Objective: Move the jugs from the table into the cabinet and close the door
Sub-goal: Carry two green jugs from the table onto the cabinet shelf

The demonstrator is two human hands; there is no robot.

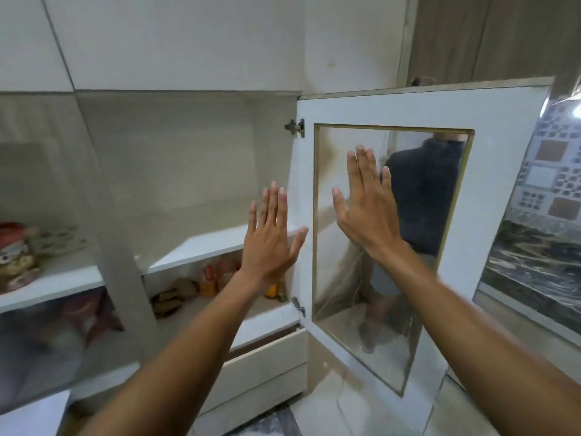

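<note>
From the head camera, both hands are raised flat with fingers spread and nothing in either grip. The left hand [270, 237] hangs in front of the open cabinet [188, 171], just left of the hinge side. The right hand [366, 209] sits at about 2 o'clock from it, palm toward the glass pane of the cabinet door [490, 196]; whether it touches the glass I cannot tell.

The door stands swung wide to the right on its two hinges [295, 127], so the opening is free for loading. Its pane reflects a person's dark shirt and legs.

Inside, the upper shelf [201, 247] looks bare, the likely spot for the jugs. Below it, at 6 o'clock from the shelf, blurred packets [213, 278] lie on the lower shelf.

No jug and no counter appear in this view; they must be outside the frame, so the carrying seems not to have begun. The open palms suit steadying the door, not lifting.
</note>
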